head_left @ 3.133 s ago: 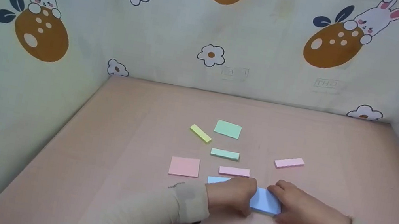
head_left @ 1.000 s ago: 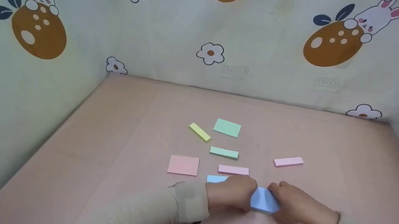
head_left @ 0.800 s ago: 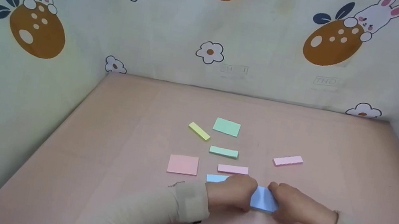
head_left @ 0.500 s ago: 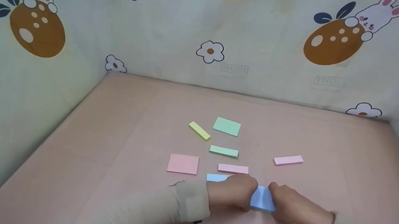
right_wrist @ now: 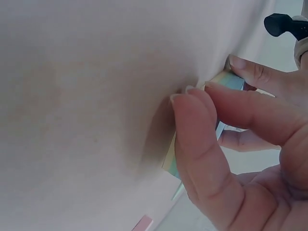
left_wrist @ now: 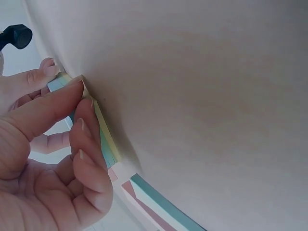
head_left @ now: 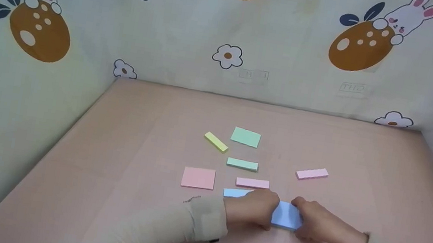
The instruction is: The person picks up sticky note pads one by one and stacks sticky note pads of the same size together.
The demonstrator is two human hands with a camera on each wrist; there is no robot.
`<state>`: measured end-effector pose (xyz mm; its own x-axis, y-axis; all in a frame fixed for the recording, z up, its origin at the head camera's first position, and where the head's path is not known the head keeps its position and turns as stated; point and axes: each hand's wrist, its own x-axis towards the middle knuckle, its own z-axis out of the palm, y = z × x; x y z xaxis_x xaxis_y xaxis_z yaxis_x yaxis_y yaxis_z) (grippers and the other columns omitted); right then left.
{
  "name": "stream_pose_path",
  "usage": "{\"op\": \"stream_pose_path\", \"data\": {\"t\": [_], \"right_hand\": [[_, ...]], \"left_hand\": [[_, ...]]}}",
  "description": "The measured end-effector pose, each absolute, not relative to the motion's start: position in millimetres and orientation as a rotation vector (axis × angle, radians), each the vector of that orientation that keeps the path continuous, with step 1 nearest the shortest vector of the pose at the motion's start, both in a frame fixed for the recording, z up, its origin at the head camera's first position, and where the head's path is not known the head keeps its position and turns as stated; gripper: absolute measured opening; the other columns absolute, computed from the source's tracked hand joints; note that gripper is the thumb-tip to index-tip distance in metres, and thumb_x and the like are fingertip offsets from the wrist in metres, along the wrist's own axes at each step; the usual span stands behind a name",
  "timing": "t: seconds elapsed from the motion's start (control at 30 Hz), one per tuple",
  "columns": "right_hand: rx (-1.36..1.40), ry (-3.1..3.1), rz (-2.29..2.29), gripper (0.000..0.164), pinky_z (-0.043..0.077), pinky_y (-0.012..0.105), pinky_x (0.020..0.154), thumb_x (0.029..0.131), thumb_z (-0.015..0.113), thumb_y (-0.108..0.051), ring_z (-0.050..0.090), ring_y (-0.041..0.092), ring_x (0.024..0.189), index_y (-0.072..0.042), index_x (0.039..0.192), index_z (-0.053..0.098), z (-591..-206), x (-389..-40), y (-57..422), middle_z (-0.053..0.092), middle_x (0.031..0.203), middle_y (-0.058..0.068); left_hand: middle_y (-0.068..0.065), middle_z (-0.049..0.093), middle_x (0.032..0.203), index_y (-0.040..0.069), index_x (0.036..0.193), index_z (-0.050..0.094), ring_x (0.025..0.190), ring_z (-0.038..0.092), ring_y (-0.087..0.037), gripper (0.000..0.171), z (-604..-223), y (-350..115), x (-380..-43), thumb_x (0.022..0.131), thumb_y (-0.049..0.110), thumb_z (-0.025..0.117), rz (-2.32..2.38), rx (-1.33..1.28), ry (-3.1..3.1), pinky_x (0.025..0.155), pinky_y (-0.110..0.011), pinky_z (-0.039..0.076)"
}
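Note:
A blue-topped pad of sticky notes lies between both hands near the front of the table. Its edge in the left wrist view shows green and yellow layers. My left hand pinches the pad's left end between thumb and fingers. At its right end, my right hand grips it the same way, thumb at the near corner. Behind the left hand lies a light blue sticky note strip, partly covered by that hand. Just beyond it is a pink strip pad.
A pink square pad lies left of the hands. Farther back are a green strip, a yellow strip and a green rectangular pad. Another pink strip sits to the right. Printed cloth walls enclose the table.
The right hand moved left on the pad, narrowing the visible blue and bowing it, then eased back right slightly; the pad looks flatter now. The left hand stayed put.

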<state>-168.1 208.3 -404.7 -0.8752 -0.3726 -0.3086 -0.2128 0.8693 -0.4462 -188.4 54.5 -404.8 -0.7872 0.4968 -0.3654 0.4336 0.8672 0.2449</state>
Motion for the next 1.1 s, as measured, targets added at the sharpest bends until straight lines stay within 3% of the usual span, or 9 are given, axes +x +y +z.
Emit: {"op": "stream_pose_path", "data": {"t": [0.33,0.63,1.1], "right_hand": [[-0.417,2.624,-0.578,0.052,0.044,0.042,0.072,0.061,0.069,0.007,0.05,0.023,0.076,0.005,0.108,0.049,-404.5,-170.0,208.3,0.056,0.089,0.014],[-0.438,2.617,-0.567,0.052,0.045,0.044,0.073,0.061,0.07,0.007,0.05,0.023,0.077,0.005,0.108,0.048,-404.8,-171.6,209.3,0.056,0.09,0.014],[-0.508,2.649,-0.496,0.046,0.046,0.045,0.074,0.063,0.073,0.002,0.052,0.022,0.075,0.003,0.104,0.053,-402.1,-171.4,209.8,0.059,0.087,0.012]], "left_hand": [[0.001,0.055,0.076,0.008,0.098,0.062,0.066,0.046,-0.012,0.033,-405.8,50.9,-187.5,0.069,0.013,0.078,0.28,0.704,2.603,0.06,-0.021,0.04],[0.001,0.052,0.081,0.006,0.105,0.053,0.07,0.048,-0.011,0.046,-408.1,47.0,-191.4,0.068,0.014,0.079,0.378,0.706,2.567,0.063,-0.02,0.042],[0.001,0.054,0.083,0.009,0.105,0.055,0.071,0.049,-0.012,0.042,-408.0,44.6,-190.7,0.071,0.016,0.078,0.438,0.63,2.546,0.066,-0.022,0.044]]}}
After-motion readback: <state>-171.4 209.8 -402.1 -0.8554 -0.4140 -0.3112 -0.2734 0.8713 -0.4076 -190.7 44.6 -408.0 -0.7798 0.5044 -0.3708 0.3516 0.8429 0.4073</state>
